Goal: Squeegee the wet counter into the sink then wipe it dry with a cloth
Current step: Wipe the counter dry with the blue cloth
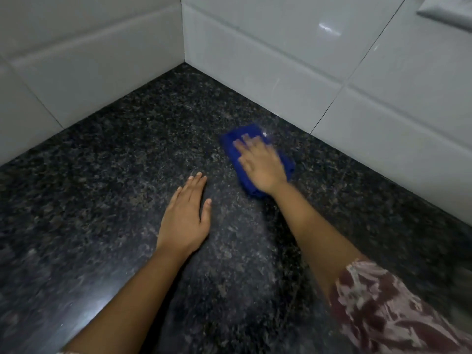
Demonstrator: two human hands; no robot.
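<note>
The head view looks down on a dark speckled granite desk (107,180) that runs into a corner of white tiled walls (268,60). Taking that wall corner as the landmark, a folded blue cloth (231,146) lies flat on the desk a little toward the viewer and to the right of it, near the right-hand wall but apart from its base. The cloth is an oblong pad; its long axis runs diagonally, from its far end nearest the corner down to its near end by the wrist, roughly parallel to the right-hand wall.

The right hand (263,167) lies palm-down on top of the cloth, covering most of its middle. Its fingers (242,144) are stretched out flat and slightly spread, pointing up toward the corner; they press on the cloth rather than curl around it. The hand and cloth are blurred. The right forearm reaches in from the lower right, straight, with a patterned maroon and pale sleeve (383,310) at the upper arm.

The left hand (184,218) rests palm-down on the bare desk, nearer the viewer than the cloth and to its left, not touching it. Its fingers (196,182) are straight and close together, pointing toward the corner, the thumb set off to the right; it holds nothing.
</note>
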